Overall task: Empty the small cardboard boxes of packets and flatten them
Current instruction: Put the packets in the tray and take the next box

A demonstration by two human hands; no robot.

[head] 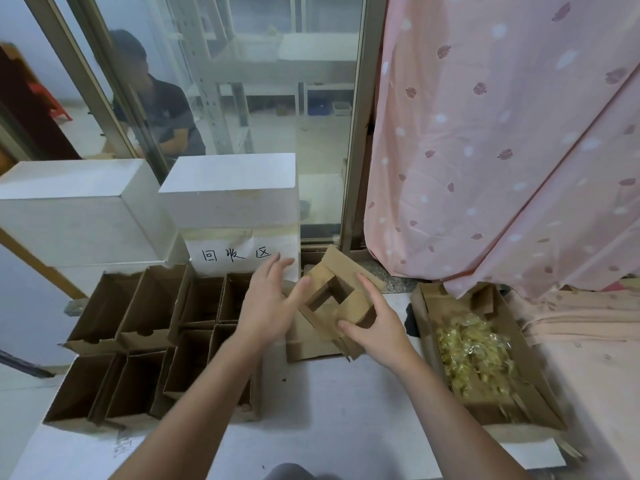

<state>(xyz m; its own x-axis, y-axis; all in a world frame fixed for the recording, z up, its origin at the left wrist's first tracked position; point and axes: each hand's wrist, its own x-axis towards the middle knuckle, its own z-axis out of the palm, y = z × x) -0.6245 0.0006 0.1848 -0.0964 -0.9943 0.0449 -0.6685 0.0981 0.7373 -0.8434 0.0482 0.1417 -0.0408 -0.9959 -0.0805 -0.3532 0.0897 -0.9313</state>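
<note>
My right hand [375, 327] grips the small cardboard box [337, 301] by its near corner; my left hand [268, 303] is spread open, touching its left side. The tray of packets [474, 355] lies right of it.

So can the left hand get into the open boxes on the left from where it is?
Probably yes. The left hand hovers open just above the nearest open boxes, whose tops face up with nothing over them. Only the right hand touches the small box.

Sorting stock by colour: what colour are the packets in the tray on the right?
Yellowish-gold packets, in clear wrapping, seen in the head view.
</note>
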